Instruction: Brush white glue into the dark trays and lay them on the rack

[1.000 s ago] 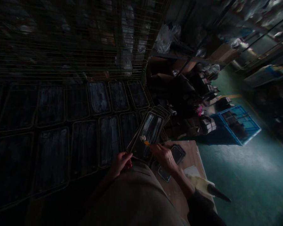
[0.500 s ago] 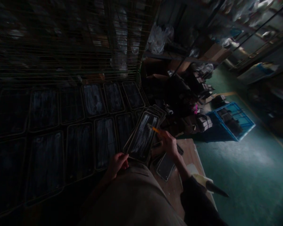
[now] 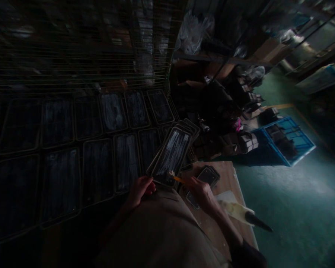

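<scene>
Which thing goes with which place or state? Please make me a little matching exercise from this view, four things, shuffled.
Things:
1. left hand
2. right hand
3. blue crate
4. pale object with a dark tip

Places and states:
A. standing on the green floor
B. gripping the orange-handled brush
C. lying on the wooden tabletop
D. at the streaked panel's near left corner

Pairs: 1-D, 2-B, 3-A, 4-C
</scene>
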`<action>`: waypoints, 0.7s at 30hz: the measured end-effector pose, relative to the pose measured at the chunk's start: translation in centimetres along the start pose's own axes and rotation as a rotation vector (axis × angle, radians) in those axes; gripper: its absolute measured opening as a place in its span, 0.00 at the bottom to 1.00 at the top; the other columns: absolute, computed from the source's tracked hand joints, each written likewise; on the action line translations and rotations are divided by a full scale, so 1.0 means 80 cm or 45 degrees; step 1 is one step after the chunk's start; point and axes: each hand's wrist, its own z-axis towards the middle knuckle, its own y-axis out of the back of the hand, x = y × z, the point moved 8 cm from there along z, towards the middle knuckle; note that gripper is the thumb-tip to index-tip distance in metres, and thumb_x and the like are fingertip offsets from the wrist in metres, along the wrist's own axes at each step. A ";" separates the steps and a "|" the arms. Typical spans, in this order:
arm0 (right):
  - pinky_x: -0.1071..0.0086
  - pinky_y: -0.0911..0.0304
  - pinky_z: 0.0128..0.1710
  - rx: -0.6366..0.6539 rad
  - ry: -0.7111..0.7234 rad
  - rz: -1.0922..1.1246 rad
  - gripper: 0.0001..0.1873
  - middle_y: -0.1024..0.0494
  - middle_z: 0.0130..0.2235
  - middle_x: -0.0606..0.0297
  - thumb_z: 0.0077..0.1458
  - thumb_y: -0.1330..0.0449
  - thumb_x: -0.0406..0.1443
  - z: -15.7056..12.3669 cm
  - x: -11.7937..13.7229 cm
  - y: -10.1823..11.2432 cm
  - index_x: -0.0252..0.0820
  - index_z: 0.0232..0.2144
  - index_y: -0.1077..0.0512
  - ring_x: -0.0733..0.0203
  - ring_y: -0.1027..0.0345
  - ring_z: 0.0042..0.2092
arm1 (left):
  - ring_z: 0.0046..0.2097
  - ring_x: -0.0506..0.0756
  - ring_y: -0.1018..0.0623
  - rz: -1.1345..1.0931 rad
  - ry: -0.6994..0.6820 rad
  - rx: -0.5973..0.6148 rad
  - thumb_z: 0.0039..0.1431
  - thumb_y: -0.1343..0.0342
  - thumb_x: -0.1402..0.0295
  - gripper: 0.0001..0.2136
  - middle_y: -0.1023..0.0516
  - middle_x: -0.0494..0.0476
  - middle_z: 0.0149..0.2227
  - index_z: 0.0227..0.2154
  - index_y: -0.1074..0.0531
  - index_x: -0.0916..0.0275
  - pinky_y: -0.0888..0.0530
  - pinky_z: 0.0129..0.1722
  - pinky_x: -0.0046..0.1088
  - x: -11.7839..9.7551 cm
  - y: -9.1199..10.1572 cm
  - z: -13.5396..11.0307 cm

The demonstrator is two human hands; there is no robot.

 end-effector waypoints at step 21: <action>0.74 0.34 0.34 -0.059 -0.074 0.441 0.14 0.22 0.34 0.64 0.66 0.50 0.40 -0.003 -0.032 -0.038 0.41 0.47 0.30 0.63 0.26 0.34 | 0.23 0.53 0.23 0.007 -0.051 -0.155 0.46 0.38 0.51 0.20 0.23 0.54 0.22 0.28 0.30 0.66 0.27 0.21 0.25 0.015 0.002 0.002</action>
